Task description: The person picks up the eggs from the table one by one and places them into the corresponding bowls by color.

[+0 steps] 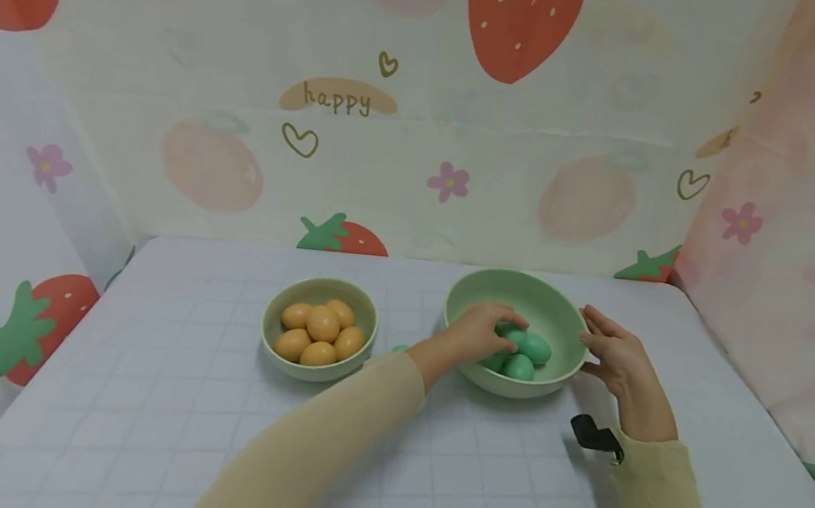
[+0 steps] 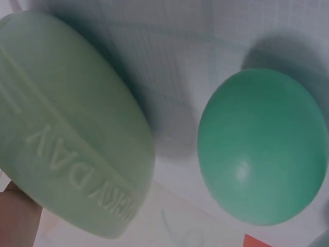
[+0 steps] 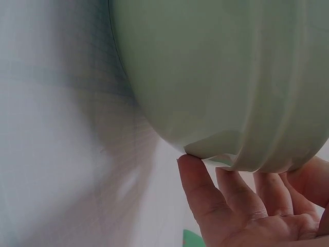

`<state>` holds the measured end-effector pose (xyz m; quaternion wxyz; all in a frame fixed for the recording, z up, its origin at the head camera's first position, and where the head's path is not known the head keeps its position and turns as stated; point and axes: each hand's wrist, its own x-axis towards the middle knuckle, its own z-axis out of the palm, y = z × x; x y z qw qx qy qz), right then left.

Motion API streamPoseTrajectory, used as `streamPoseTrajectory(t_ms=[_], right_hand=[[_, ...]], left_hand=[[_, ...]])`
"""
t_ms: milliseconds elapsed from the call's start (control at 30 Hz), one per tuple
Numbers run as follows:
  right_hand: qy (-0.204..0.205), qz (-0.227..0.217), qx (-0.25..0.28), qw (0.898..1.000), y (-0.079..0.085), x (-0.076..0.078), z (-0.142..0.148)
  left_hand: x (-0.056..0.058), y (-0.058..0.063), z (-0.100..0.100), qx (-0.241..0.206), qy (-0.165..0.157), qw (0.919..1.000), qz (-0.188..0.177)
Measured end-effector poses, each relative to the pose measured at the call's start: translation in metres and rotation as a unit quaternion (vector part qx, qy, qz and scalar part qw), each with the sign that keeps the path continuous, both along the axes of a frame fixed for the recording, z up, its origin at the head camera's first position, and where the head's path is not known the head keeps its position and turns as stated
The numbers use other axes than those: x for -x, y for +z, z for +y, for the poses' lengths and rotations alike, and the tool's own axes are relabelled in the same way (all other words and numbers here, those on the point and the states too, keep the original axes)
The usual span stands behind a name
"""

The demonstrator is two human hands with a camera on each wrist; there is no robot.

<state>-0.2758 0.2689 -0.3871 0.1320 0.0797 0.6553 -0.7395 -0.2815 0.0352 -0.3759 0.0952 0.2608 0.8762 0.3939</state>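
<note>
My left hand (image 1: 478,329) reaches over the near left rim of the larger green bowl (image 1: 562,314). Its curled fingers and thumb hold a green egg (image 1: 509,338) among several others lying in the bowl. On the bowl's right side, my right hand (image 1: 624,367) touches the outer wall with extended fingertips (image 3: 195,177). Outside the bowl, another green egg (image 2: 262,149) lies on the table, mostly hidden behind my left forearm in the head view. Raised lettering shows on the bowl's outer wall in the left wrist view.
A smaller bowl (image 1: 271,339) with several orange-brown eggs (image 1: 323,323) stands to the left. Both bowls sit on a table (image 1: 135,391) with a grid-patterned white cover. A fabric backdrop (image 1: 398,203) printed with fruit rises behind. A black strap end (image 1: 592,433) hangs by my right wrist.
</note>
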Motion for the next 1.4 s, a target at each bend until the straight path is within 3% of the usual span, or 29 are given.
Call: streamPoseTrajectory(t_ms=[133,333,733,1200,1400], right_hand=[[-0.001,0.000,0.004,1.000,0.001,0.000,-0.001],[0.001,0.004,0.010,1.000,0.001,-0.001,-0.001],[-0.002,0.000,-0.002,1.000,0.001,0.000,0.000],[0.001,0.004,-0.007,1.000,0.001,-0.002,0.000],[0.000,0.004,-0.005,1.000,0.001,-0.001,0.000]], left_hand=[[0.004,-0.003,0.003,0.001,-0.003,0.9997,-0.024],[0.007,-0.005,0.007,0.022,-0.016,0.9993,-0.026],[0.015,-0.007,0.013,0.085,0.021,0.9927,-0.083],[0.020,-0.011,0.021,0.132,0.011,0.9890,-0.066],[0.019,-0.011,0.020,0.119,0.000,0.9903,-0.071]])
